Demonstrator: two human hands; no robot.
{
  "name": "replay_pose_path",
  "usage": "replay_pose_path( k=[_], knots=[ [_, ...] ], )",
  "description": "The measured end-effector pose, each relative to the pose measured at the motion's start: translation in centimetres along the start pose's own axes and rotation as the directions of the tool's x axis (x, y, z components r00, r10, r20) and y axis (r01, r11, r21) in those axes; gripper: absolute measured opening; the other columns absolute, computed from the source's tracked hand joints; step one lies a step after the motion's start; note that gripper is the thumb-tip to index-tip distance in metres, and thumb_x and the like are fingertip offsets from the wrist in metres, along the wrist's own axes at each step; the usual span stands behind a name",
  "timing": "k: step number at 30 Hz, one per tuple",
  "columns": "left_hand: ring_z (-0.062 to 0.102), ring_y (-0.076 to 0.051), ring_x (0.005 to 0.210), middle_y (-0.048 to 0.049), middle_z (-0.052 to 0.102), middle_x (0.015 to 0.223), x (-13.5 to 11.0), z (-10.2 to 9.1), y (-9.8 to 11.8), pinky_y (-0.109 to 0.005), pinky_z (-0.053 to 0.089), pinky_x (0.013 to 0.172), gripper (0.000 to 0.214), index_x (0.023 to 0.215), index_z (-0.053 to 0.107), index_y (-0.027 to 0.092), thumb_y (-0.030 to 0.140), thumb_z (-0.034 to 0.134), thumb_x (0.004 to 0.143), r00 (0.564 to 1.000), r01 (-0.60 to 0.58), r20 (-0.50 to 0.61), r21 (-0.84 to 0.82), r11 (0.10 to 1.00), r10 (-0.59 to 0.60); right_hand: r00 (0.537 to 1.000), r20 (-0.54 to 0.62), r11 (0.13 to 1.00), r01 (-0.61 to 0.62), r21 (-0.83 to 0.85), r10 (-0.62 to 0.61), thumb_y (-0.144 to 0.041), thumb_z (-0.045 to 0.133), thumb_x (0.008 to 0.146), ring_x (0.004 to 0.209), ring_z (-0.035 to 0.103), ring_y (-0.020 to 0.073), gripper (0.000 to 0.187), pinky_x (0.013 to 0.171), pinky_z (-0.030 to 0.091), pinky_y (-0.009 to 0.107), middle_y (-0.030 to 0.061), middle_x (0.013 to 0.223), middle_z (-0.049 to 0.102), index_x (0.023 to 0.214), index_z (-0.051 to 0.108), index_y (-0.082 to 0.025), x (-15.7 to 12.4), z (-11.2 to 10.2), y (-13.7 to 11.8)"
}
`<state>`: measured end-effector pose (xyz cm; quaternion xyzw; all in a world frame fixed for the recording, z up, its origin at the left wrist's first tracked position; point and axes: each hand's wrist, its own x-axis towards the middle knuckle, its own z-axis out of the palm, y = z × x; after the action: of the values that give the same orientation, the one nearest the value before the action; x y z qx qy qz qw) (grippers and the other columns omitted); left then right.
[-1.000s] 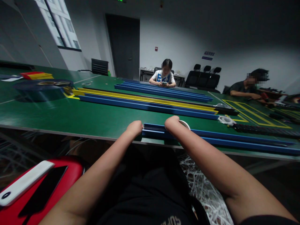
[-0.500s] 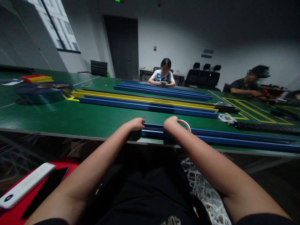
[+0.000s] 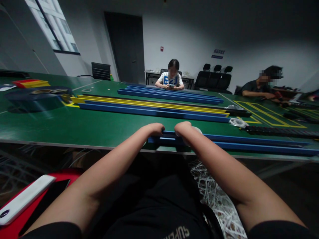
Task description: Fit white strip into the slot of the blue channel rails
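Note:
A pair of long blue strips [image 3: 249, 142] lies along the near edge of the green table [image 3: 74, 126], running off to the right. My left hand [image 3: 155, 128] is curled over their left end, fingers bent down on the top strip. My right hand [image 3: 183, 129] is closed just beside it on the same strips, gripping a white tape roll [image 3: 198, 130] that shows only as a sliver behind the knuckles. Both hands are close together, a few centimetres apart.
More blue and yellow strips [image 3: 149, 107] lie across the table's middle. A clear tape roll [image 3: 236, 122] and a black strip [image 3: 279, 132] sit at right. One person [image 3: 171, 78] sits opposite, another person [image 3: 264, 87] at far right. A red seat [image 3: 15, 219] holds a white device at lower left.
My left hand slid right onto the end of the blue strips, closing the gap to my right hand. The tape roll is now mostly hidden behind my right hand.

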<state>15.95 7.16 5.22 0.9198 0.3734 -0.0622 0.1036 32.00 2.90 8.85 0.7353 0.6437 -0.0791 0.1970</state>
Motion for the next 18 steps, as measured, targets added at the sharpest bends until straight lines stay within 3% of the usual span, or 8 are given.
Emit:
replay_pose_path(
  k=[3,5,9,12,15,18],
  knots=[
    [0.064,-0.021,0.081,-0.0065,0.074,0.096,1.1,0.5,1.9,-0.027,0.045,0.068,0.029,0.097,0.072,0.024,0.031,0.063,0.070,0.997,-0.046,-0.057,-0.033,0.998,0.044,0.994,0.107,0.993,0.044,-0.109,-0.032,-0.053,0.075,0.068,0.107,0.062,0.0330,0.046,0.088,0.049,0.042,0.0132,0.108,0.070,0.098,0.075,-0.019,-0.7,-0.8,1.0],
    [0.064,-0.020,0.080,-0.0062,0.074,0.093,1.5,0.8,2.8,-0.027,0.044,0.066,0.027,0.095,0.072,0.024,0.034,0.063,0.072,0.997,-0.025,-0.077,-0.066,0.998,0.020,0.983,0.145,0.986,0.128,-0.109,-0.112,-0.063,0.065,0.074,0.099,0.065,0.0299,0.054,0.084,0.050,0.036,0.0150,0.100,0.071,0.098,0.074,-0.015,-1.3,-1.2,1.8],
    [0.065,-0.021,0.083,-0.0048,0.074,0.093,1.2,1.1,3.2,-0.026,0.044,0.066,0.028,0.094,0.072,0.026,0.040,0.062,0.072,0.992,0.052,-0.112,-0.120,0.991,-0.065,0.925,0.212,0.947,0.294,0.127,-0.315,-0.066,0.044,0.088,0.066,0.062,0.0178,0.063,0.066,0.049,0.028,0.0104,0.080,0.070,0.109,0.069,-0.012,-2.8,-2.1,4.9],
    [0.065,-0.022,0.090,-0.0043,0.073,0.102,0.8,1.2,2.9,-0.026,0.045,0.069,0.032,0.101,0.071,0.029,0.039,0.063,0.072,0.988,0.078,-0.123,-0.114,0.990,-0.092,0.888,0.207,0.888,0.338,0.311,-0.411,-0.058,0.049,0.089,0.055,0.053,0.0107,0.053,0.057,0.043,0.023,0.0036,0.078,0.067,0.120,0.064,-0.018,-3.7,-3.1,8.8],
    [0.065,-0.023,0.095,-0.0041,0.072,0.110,0.7,1.3,2.7,-0.027,0.046,0.072,0.036,0.108,0.069,0.031,0.038,0.063,0.073,0.986,0.083,-0.132,-0.109,0.991,-0.098,0.914,0.197,0.894,0.271,0.357,-0.356,-0.058,0.056,0.084,0.051,0.048,0.0088,0.051,0.054,0.041,0.022,0.0006,0.071,0.063,0.117,0.066,-0.020,-4.3,-4.3,13.1],
    [0.065,-0.023,0.097,-0.0046,0.071,0.111,0.8,1.5,2.6,-0.028,0.047,0.075,0.037,0.109,0.069,0.032,0.040,0.062,0.074,0.985,0.074,-0.149,-0.108,0.991,-0.090,0.946,0.209,0.923,0.165,0.348,-0.248,-0.056,0.064,0.078,0.052,0.050,0.0091,0.051,0.056,0.041,0.022,0.0017,0.068,0.062,0.108,0.070,-0.016,-4.6,-5.2,16.5]
  ],
)
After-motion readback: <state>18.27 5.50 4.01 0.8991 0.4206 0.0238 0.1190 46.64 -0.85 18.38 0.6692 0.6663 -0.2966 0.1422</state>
